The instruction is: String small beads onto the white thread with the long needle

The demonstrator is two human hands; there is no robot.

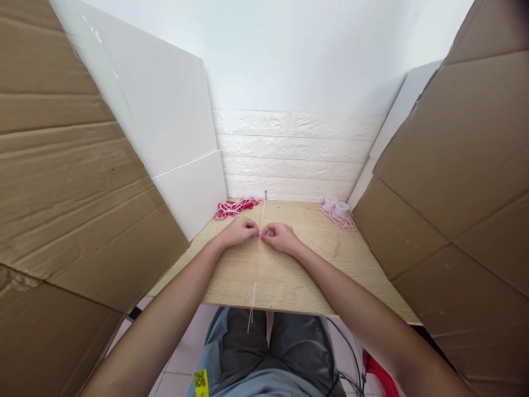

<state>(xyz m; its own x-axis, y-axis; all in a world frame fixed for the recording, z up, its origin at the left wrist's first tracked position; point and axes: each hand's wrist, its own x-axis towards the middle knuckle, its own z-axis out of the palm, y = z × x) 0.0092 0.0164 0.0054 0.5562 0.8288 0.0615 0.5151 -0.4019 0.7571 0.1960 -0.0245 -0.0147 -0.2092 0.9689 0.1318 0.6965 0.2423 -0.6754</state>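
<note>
A thin pale pink cord [257,266] runs from a small dark hook [265,192] at the back of the table toward me. Its loose ends hang over the front edge. The stretch nearest the hook looks thicker and braided. My left hand [241,230] pinches at the cord from the left, thumb and fingertips together. From the right, my right hand [281,238] pinches at the same spot, its fingertips almost meeting the left ones. Between them is a small pink loop or knot, too fine to make out. The fingertips partly hide the strands.
On the wooden table [301,275], red and pink-white cords [236,208] lie heaped at the back left. At the back right are pink braided cords [341,220] and small clear cups [341,209]. Cardboard panels [454,193] flank both sides; a white brick-patterned wall stands behind.
</note>
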